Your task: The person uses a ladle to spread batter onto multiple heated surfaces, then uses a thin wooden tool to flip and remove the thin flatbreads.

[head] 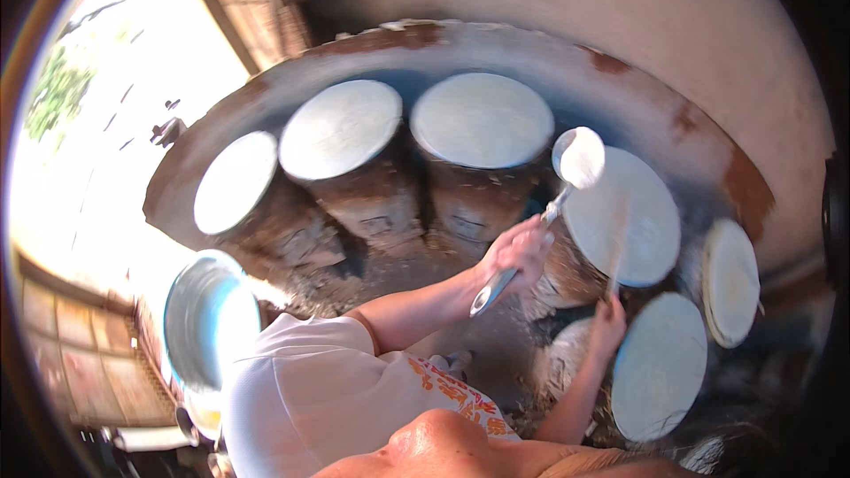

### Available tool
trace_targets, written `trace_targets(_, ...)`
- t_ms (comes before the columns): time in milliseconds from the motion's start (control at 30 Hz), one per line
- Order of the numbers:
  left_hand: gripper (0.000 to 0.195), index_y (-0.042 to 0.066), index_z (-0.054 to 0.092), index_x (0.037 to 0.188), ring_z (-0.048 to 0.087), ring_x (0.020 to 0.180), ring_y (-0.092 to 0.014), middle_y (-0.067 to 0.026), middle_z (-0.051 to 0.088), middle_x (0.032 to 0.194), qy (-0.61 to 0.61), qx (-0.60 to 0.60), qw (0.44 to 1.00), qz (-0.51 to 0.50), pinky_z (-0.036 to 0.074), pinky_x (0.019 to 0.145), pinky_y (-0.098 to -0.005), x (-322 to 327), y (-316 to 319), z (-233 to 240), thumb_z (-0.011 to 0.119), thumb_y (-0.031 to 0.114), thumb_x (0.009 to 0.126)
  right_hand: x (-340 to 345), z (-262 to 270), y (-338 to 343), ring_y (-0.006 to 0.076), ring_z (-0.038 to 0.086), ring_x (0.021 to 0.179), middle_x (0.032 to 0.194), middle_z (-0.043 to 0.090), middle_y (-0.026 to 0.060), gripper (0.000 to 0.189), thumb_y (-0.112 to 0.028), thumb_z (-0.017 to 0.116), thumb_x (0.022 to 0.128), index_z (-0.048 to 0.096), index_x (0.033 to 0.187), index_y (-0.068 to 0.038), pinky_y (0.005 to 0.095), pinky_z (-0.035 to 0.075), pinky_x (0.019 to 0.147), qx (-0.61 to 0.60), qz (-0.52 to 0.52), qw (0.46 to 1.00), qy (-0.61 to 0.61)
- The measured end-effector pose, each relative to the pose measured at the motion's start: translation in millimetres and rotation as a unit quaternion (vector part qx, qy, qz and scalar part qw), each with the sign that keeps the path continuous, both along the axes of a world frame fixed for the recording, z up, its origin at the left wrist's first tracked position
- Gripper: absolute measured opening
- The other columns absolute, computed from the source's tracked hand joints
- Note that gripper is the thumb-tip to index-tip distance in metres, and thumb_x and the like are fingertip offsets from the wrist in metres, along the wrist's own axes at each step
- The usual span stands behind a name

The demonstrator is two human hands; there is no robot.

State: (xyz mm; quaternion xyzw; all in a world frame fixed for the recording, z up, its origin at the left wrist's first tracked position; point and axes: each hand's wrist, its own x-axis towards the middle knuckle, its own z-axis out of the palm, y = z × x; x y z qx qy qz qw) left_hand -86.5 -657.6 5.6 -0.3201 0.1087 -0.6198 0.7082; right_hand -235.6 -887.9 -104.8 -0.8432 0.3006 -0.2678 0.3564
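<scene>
My left hand (518, 253) grips the handle of a metal ladle (579, 156). White batter-like stuff fills the ladle's bowl, which hangs over the upper left edge of a round, pale griddle-like plate (647, 219). Lower down on the right, my right hand (609, 325) holds a thin wooden stick or spatula (620, 239), blurred, reaching over that same plate. Just right of this hand is another round plate (661, 368), also pale and smooth on top.
More round plates (483, 121) stand in an arc on brown drum-like bases (372, 212). A curved ledge (491, 46) runs behind them. On the far right sits a pale disc (730, 282). A large metal pot (211, 325) stands at left beside a bright opening (133, 113).
</scene>
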Motion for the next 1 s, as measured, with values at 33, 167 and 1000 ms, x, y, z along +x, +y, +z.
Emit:
trace_targets(33, 0.040, 0.009, 0.040, 0.064, 0.040, 0.036, -0.007, 0.0020, 0.041, 0.049, 0.005, -0.033, 0.999, 0.001, 0.037, 0.033, -0.0224, -12.0, 39.7, -1.6, 0.052, 0.031, 0.095, -11.4, -9.3, -1.8, 0.0203, 0.060, 0.100, 0.112, 0.064, 0.0148, 0.030, -0.006, 0.059, 0.087, 0.060, 0.115, 0.003, 0.0315, 0.046, 0.088, 0.141, 0.038, 0.989, 0.002)
trace_targets(167, 0.044, 0.013, 0.038, 0.057, 0.042, 0.035, -0.005, 0.0034, 0.036, 0.044, -0.132, 0.015, 0.968, 0.211, 0.041, 0.032, -0.0205, -69.2, 249.7, 11.0, 0.038, 0.028, 0.099, -39.7, -13.2, 123.3, 0.0047, 0.048, 0.053, 0.074, 0.060, -0.0024, 0.033, -0.004, 0.066, 0.079, 0.065, 0.112, -0.005, 0.0232, 0.040, 0.044, 0.466, 0.286, 0.811, 0.206)
trace_targets(1000, 0.038, 0.028, 0.032, 0.130, 0.030, 0.043, -0.008, 0.0030, 0.032, 0.060, 0.139, 0.707, 0.559, 0.409, 0.030, 0.037, -0.0221, -196.2, 729.7, -317.1, 0.038, 0.011, 0.097, -14.2, -74.5, 799.9, 0.0414, 0.063, 0.092, 0.095, 0.064, 0.0268, 0.048, -0.009, 0.039, 0.087, 0.044, 0.134, -0.013, 0.0502, 0.048, 0.081, -0.168, 0.619, 0.655, 0.400)
